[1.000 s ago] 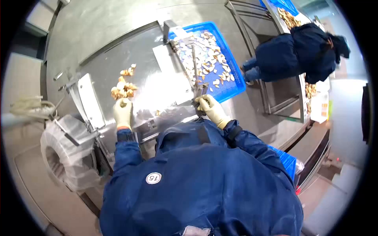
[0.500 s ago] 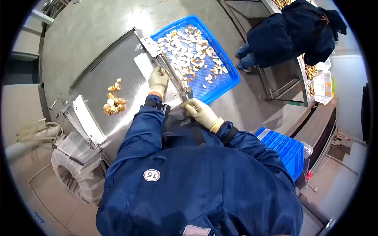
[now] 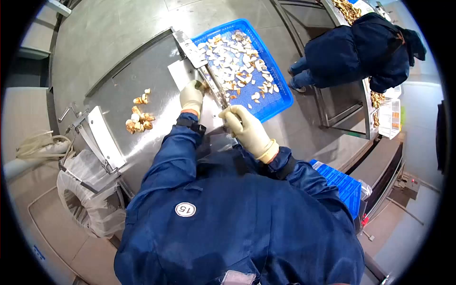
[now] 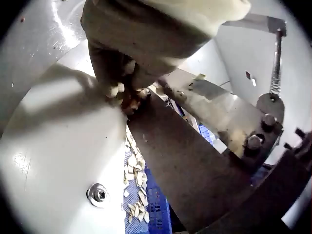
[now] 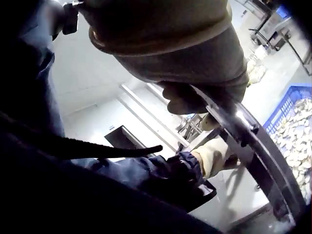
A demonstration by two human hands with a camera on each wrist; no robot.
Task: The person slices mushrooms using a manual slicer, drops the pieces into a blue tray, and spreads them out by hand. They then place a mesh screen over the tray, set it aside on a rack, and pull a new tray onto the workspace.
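Observation:
The gloved left hand (image 3: 191,98) is over the white board (image 3: 176,75) beside a hinged metal blade (image 3: 213,85). Seen by the left wrist camera, its curled fingers pinch a small brown and cream mushroom piece (image 4: 127,103) at the edge of the blade (image 4: 185,161). The gloved right hand (image 3: 249,133) has its fingers curled round the blade's near end; the right wrist view shows that hand (image 5: 180,44) from behind, above the curved blade (image 5: 265,163), its grip partly hidden. Cut slices (image 3: 232,57) lie in a blue tray (image 3: 281,97) past the blade.
A small pile of brown mushrooms (image 3: 137,124) lies on the metal table (image 3: 118,92). A second white board with a blade arm (image 3: 105,140) stands at the left, a plastic-wrapped ring (image 3: 90,194) below it. Another person (image 3: 356,52) works at the right, above blue crates (image 3: 339,185).
My left hand has moved right from beside the mushroom pile to the blade. The right hand shifted slightly with the blade's end, which now sits closer to the white board.

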